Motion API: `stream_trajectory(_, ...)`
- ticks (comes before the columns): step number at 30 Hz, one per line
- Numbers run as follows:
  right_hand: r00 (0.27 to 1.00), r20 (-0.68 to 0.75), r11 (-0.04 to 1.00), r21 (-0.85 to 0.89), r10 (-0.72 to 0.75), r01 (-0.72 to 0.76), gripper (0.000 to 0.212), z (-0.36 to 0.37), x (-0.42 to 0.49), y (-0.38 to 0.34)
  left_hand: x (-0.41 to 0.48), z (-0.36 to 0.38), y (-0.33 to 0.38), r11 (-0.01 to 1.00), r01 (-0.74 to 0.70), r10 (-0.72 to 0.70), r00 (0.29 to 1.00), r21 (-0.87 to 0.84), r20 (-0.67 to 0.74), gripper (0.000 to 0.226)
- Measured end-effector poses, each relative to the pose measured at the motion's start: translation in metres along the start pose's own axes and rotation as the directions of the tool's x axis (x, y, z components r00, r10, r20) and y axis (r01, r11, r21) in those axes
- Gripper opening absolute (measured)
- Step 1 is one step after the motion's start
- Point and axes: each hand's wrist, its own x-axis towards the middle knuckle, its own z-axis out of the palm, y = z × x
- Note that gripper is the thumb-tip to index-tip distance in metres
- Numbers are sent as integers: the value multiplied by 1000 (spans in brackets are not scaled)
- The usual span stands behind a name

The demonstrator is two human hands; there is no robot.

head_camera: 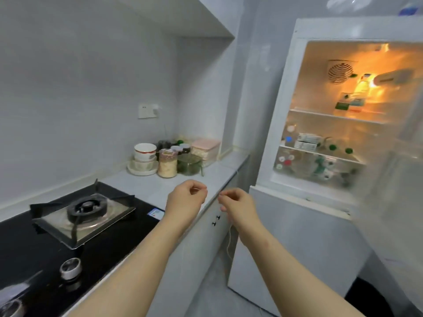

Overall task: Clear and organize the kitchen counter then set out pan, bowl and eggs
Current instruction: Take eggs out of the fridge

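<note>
Black hob (34, 259) lies nearest on the left, its burner bare, no pan in view; my left hand (186, 200) and right hand (238, 204) hover close together, not touching, over the near edge of the counter (148, 186); the right pinches a thin pale thread (229, 239) that dangles down; the left is curled, on what I cannot tell; I judge the thread wants dropping first, freeing both hands; farther left a red-rimmed bowl (145, 151) tops a stack beside jars (167, 163); far right the fridge (283, 99) stands open, eggs not made out
</note>
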Motion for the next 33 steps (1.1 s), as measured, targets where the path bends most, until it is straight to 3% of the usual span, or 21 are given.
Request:
stream_trajectory(5,988,-150,999,-28,28,-32,14,-71,38,10,36,77,18,998,-60,60,988,0,141,16)
stream_trajectory(13,901,-433,999,-32,11,-28,13,-176,115,16,126,195,56,983,-164,182,911,-79,371,16)
stream_trajectory(24,660,-751,999,-28,-31,15,18,-271,212,1,245,320,122,912,-318,409,654,-259,636,18)
stream_trajectory(27,600,-798,999,-42,-48,24,19,-296,216,-6,251,351,139,887,-342,460,588,-311,665,9)
stream_trajectory(33,428,-882,980,-192,-195,50,23,-361,200,-42,239,414,187,818,-382,572,463,-430,677,13)
